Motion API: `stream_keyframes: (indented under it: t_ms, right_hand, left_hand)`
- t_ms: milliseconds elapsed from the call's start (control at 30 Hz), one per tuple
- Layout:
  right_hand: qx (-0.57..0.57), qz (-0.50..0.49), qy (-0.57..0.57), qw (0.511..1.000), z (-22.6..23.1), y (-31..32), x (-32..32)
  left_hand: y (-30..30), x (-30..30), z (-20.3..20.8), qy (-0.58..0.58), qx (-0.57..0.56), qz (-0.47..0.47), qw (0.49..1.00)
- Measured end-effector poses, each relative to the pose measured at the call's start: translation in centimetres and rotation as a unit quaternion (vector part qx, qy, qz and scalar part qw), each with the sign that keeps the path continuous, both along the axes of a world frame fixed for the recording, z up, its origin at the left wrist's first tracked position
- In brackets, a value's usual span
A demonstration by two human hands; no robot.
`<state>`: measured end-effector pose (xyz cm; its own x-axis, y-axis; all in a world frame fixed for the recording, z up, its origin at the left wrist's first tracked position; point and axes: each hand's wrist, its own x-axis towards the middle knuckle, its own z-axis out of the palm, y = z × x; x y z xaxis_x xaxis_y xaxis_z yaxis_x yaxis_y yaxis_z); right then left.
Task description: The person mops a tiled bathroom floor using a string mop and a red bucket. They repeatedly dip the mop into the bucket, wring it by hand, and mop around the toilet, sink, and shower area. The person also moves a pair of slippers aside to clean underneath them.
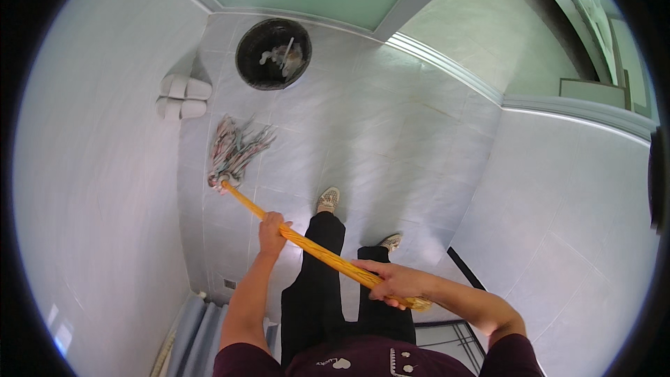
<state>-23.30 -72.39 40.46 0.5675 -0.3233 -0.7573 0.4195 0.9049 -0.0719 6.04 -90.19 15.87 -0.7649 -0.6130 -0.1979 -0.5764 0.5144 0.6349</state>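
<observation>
A string mop with a yellow wooden handle [321, 253] slants across in front of me. Its head of multicoloured cloth strips [236, 150] lies spread on the grey tiled floor at the left. My left hand [273, 232] is closed round the middle of the handle. Near the handle's upper end, by my right thigh, my right hand [394, 283] grips it, with the thumb lying along the wood. The tip of the handle sticks out past that hand.
A black bin [273, 54] with some litter inside stands by the far wall. White slippers [183, 97] lean against the left wall. At the far right, a door track [447, 66] borders an opening. Grey-blue folded material [199, 331] is at the lower left.
</observation>
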Motion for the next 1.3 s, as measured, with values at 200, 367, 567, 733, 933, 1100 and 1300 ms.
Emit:
stream_keyframes:
  t_ms: [200,367,567,733,933,1100,1300]
  right_hand:
    - [0.031,-0.043,0.025,0.998,2.8,-2.8,-2.9]
    - [0.005,-0.005,0.100,0.995,4.4,-3.3,-4.4]
    - [-0.026,-0.078,0.150,0.985,1.8,-3.0,-2.6]
    - [-0.040,-0.170,0.133,0.976,-5.8,-2.6,0.6]
    - [-0.032,-0.253,0.103,0.961,-8.4,1.8,0.8]
    - [0.030,-0.242,0.126,0.962,-5.5,7.4,-0.5]
    - [0.168,-0.235,0.160,0.944,0.5,16.8,-0.8]
  left_hand:
    - [-3.7,-5.1,1.4,0.018,-0.013,-0.015,1.000]
    - [-5.5,-10.3,0.9,0.069,-0.054,-0.008,0.996]
    - [-10.1,-16.5,-0.2,0.084,-0.049,-0.055,0.994]
    - [-14.9,-16.7,-5.0,0.033,-0.077,-0.135,0.987]
    - [-12.7,-19.1,-6.1,0.021,-0.080,-0.194,0.977]
    - [-5.9,-21.7,-6.0,0.050,-0.088,-0.228,0.968]
    - [6.2,-24.6,-2.9,0.037,-0.051,-0.285,0.956]
